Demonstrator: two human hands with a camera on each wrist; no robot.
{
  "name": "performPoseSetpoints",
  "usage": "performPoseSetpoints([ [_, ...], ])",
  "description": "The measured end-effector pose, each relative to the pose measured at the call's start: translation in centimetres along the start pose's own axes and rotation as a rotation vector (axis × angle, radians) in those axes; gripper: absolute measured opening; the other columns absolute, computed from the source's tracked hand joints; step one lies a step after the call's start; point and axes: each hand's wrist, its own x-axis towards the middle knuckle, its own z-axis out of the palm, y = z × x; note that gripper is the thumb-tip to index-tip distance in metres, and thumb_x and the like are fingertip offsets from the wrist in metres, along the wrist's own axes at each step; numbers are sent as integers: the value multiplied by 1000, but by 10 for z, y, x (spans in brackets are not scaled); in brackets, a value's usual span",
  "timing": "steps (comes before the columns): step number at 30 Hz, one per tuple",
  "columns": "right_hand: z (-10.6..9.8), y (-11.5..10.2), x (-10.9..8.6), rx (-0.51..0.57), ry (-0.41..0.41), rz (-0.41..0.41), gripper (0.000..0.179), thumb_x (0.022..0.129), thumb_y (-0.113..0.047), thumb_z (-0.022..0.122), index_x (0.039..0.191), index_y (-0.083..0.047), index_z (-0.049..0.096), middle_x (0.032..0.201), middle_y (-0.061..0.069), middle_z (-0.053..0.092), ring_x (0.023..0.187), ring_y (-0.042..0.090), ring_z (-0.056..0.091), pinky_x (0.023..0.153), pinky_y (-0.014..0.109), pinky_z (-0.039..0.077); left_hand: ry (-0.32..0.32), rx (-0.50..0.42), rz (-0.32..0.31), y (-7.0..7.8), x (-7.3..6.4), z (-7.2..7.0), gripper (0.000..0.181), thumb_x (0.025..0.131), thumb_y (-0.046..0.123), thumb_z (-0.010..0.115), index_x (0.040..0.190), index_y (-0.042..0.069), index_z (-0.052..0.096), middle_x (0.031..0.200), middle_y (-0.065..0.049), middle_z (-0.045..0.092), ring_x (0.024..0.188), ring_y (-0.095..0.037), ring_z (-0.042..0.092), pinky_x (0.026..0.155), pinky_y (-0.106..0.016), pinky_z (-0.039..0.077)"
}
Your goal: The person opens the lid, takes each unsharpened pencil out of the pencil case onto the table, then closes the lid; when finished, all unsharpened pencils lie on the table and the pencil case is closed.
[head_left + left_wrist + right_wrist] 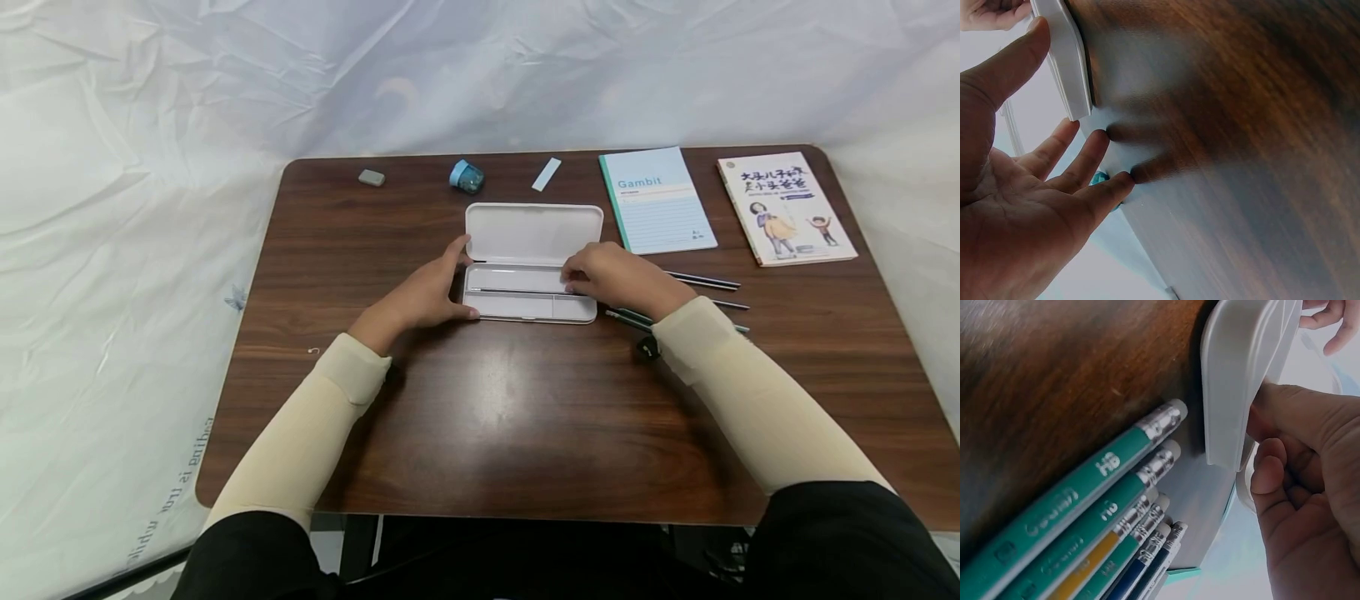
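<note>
A white pencil case (534, 233) lies with its lid raised on the table, its tray split into a long compartment and smaller front ones. At its left end is my left hand (423, 292), thumb by the front corner and fingers extended toward the hinge side; the left wrist view shows those fingers (1088, 159) spread. My right hand (618, 277) reaches over the tray's right end with curled fingers, pinching the end of a thin dark pencil (517, 291) that lies lengthwise in the tray. In the right wrist view, the fingertips of my right hand (1300, 450) are partly hidden behind the case wall.
Several pencils (1079, 506) with eraser ends lie right of the case, partly under my right forearm. Along the back are a grey eraser (371, 177), a blue sharpener (467, 177), a white strip (547, 174), a notebook (660, 200) and a picture-covered book (787, 208).
</note>
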Motion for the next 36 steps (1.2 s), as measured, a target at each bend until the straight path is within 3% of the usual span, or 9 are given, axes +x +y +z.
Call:
performPoseSetpoints([
  [10,0,-1,-1,-15,3,-18,15,105,-14,80,116,-4,84,108,11,83,95,23,73,85,45,62,5,-13,10,-21,13,7,136,90,40,96,180,19,-3,174,-10,47,163,-29,44,135,-52,34],
  [13,0,0,-1,-19,10,-28,14,106,-12,78,116,-4,85,108,12,83,95,24,73,85,46,62,4,-8,5,-16,9,5,134,91,38,96,180,18,-3,174,-10,48,162,-30,45,135,-51,34],
  [17,0,0,-1,-17,11,-37,14,107,-10,76,117,-4,84,110,12,83,97,25,74,86,48,62,-2,-18,9,2,-3,-2,129,95,32,93,180,14,-1,173,-13,48,162,-33,44,136,-53,33],
  [25,4,-1,-2,-24,-14,-17,16,107,-7,75,120,-4,83,114,13,82,105,28,74,91,50,62,-4,-14,21,-1,-2,-1,131,94,34,94,180,15,-3,173,-13,47,163,-33,43,136,-52,33],
  [28,6,-1,-1,-32,-13,-7,18,107,-7,74,122,-3,82,116,15,82,108,31,75,94,51,62,3,5,13,-12,8,4,133,93,38,94,180,14,-3,173,-13,48,162,-33,45,135,-53,35],
  [32,4,1,-4,-24,24,3,20,107,-8,74,125,-2,82,119,16,82,110,31,75,94,51,62,-2,7,11,-15,11,7,134,93,40,94,180,16,-4,173,-13,48,162,-32,45,135,-53,35],
  [36,-14,4,-16,0,118,-5,19,106,-8,74,123,-3,83,118,17,81,106,31,75,91,52,61,0,-6,13,-7,3,2,132,94,38,93,180,16,-4,174,-13,47,163,-33,43,135,-53,34],
])
